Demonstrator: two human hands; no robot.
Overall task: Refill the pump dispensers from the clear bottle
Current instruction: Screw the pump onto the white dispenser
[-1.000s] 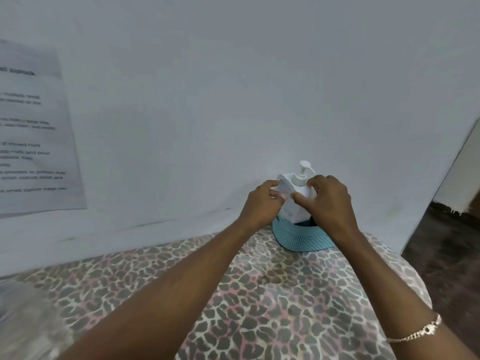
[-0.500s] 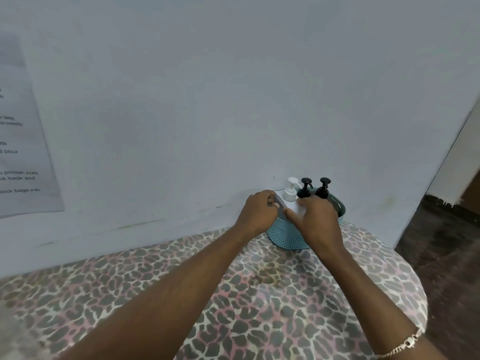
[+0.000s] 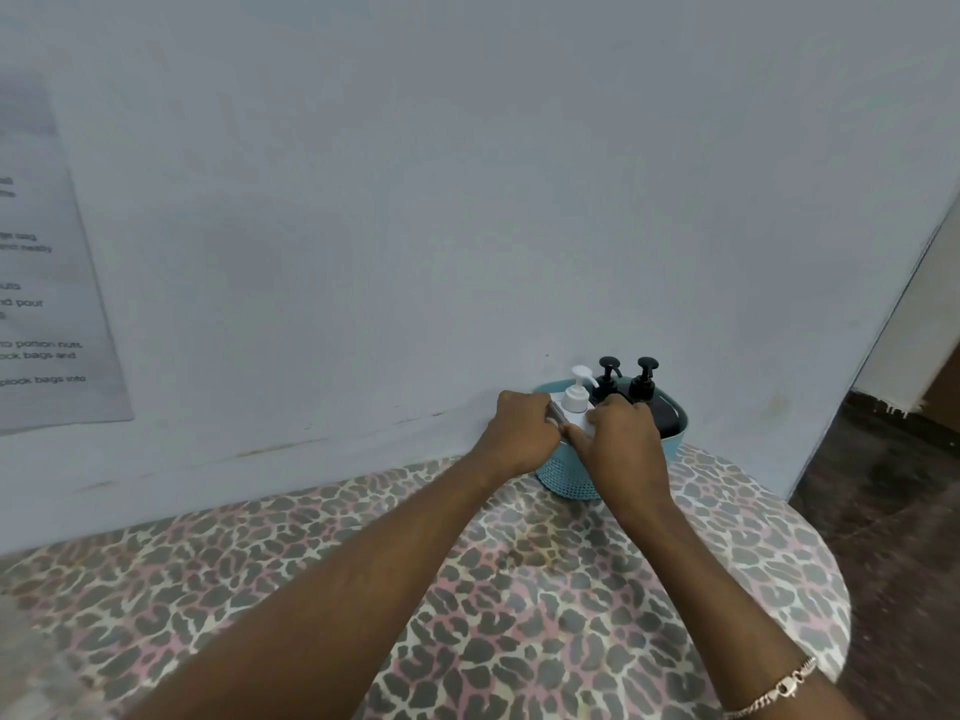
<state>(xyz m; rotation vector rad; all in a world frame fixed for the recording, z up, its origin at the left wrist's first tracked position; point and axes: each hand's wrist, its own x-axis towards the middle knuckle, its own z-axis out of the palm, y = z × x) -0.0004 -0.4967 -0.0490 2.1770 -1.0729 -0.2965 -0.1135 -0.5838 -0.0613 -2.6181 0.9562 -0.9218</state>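
A white pump dispenser [image 3: 575, 397] sits in a teal perforated basket [image 3: 558, 475] at the table's far edge by the wall. Both hands hold it: my left hand [image 3: 522, 433] grips its left side and my right hand [image 3: 623, 441] grips its front right. Two black pump dispensers [image 3: 644, 389] stand behind it in the same basket. Most of the white dispenser's body is hidden by my fingers. The clear bottle shows only as a blur at the lower left corner [image 3: 21, 667].
A round table with a leopard-print cloth [image 3: 519, 589] stands against a pale wall. A printed paper sheet [image 3: 47, 304] hangs on the wall at left. Dark floor [image 3: 893, 511] and a doorway lie to the right.
The white dispenser, held above the basket a second ago, has gone down into it with both hands still on it. The two black dispensers have come into view.
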